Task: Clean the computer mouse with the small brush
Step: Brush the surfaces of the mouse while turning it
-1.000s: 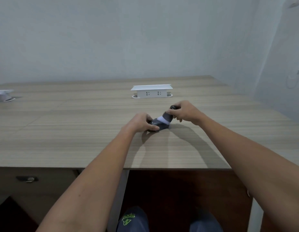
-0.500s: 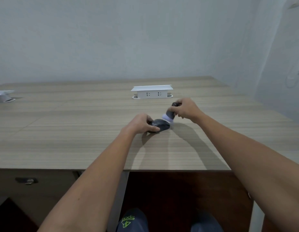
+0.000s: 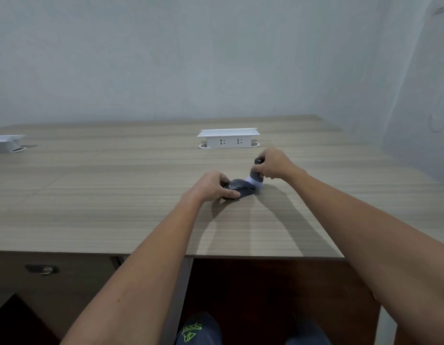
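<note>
A dark grey computer mouse (image 3: 242, 188) lies on the wooden desk (image 3: 116, 207), a little right of centre. My left hand (image 3: 211, 186) grips its left side, thumb along the near edge. My right hand (image 3: 272, 164) holds a small brush (image 3: 255, 176) with a dark handle and white bristles. The brush is tilted, and its bristles touch the mouse's right end. Most of the handle is hidden inside my fingers.
A white pop-up socket box (image 3: 228, 138) stands on the desk behind the hands. Another white box (image 3: 7, 143) sits at the far left edge. A drawer with a lock (image 3: 43, 269) is under the desk at left. The wall is close on the right.
My right hand has drawn the brush to the right, from over the top of the mouse to its right end. My left hand has kept its hold on the mouse.
</note>
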Motion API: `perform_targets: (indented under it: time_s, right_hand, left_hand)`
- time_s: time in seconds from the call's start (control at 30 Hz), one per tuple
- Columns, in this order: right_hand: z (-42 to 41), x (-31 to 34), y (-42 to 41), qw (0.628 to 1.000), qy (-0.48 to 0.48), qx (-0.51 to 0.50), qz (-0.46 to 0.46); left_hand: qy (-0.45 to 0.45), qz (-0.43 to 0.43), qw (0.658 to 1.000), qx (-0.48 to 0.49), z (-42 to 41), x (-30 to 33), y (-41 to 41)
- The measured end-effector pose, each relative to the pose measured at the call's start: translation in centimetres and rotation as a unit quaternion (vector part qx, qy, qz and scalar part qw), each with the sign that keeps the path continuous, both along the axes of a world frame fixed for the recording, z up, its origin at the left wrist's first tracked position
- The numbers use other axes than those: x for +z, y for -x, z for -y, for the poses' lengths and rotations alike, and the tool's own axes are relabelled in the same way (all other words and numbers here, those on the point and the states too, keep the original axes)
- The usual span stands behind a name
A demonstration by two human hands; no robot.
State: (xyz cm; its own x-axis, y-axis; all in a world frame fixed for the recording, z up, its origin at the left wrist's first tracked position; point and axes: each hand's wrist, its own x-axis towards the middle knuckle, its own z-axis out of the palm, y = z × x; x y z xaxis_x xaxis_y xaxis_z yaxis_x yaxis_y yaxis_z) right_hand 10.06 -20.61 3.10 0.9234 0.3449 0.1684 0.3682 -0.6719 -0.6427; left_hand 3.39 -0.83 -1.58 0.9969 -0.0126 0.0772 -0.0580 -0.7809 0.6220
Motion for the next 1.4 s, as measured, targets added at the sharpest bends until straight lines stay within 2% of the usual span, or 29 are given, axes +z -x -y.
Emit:
perform_targets:
  time_s: [0.07, 0.2, 0.33, 0.47, 0.6, 0.77, 0.9, 1.03, 1.1, 1.2, 1.27, 1.33, 1.4]
  right_hand:
    - [0.0, 0.3, 0.0, 1.000, 0.001, -0.011, 0.019]
    - [-0.3, 0.8, 0.7, 0.999, -0.029, 0.036, 0.002]
    - [-0.2, 0.8, 0.3, 0.999, 0.040, -0.006, 0.024]
    - [0.2, 0.6, 0.8, 0.998, -0.055, 0.041, -0.016]
    - [0.9, 0.3, 0.3, 1.000, 0.024, 0.001, 0.005]
    - [1.0, 0.3, 1.1, 0.995, -0.074, 0.057, -0.021]
    - [0.8, 0.3, 0.8, 1.000, 0.000, 0.016, 0.023]
    - [0.7, 0.4, 1.1, 0.996, -0.075, 0.056, 0.003]
    - [0.9, 0.2, 1.1, 0.996, -0.044, 0.075, -0.001]
    - [1.1, 0.0, 0.6, 0.998, 0.024, 0.025, 0.046]
    - [1.1, 0.0, 0.7, 0.998, -0.002, 0.024, 0.055]
    - [1.0, 0.0, 1.1, 0.997, -0.051, 0.059, 0.027]
    - [1.0, -0.2, 1.1, 0.997, -0.041, 0.060, 0.011]
  left_hand:
    - [0.006, 0.000, 1.000, -0.001, 0.0, 0.0, 0.1]
    - [0.019, 0.001, 1.000, -0.002, 0.0, 0.0, 0.2]
    - [0.014, 0.000, 1.000, -0.001, 0.2, 0.2, 0.4]
    - [0.010, 0.004, 1.000, 0.003, 0.2, 0.2, 0.4]
    - [0.010, 0.002, 1.000, 0.002, 0.2, 0.2, 0.3]
    - [0.011, 0.003, 1.000, 0.008, 0.3, 0.2, 0.4]
    - [0.011, 0.001, 1.000, 0.014, 0.4, 0.2, 0.4]
    - [0.019, 0.001, 1.000, 0.019, 0.3, -0.2, 0.3]
    - [0.019, 0.002, 1.000, 0.019, 0.3, -0.2, 0.3]
    - [0.019, 0.003, 1.000, 0.012, 0.4, 0.0, 0.5]
    - [0.016, 0.001, 1.000, 0.015, 0.5, 0.0, 0.5]
    - [0.017, 0.001, 1.000, 0.020, 0.4, -0.1, 0.5]
    - [0.020, 0.002, 1.000, 0.023, 0.4, -0.1, 0.4]
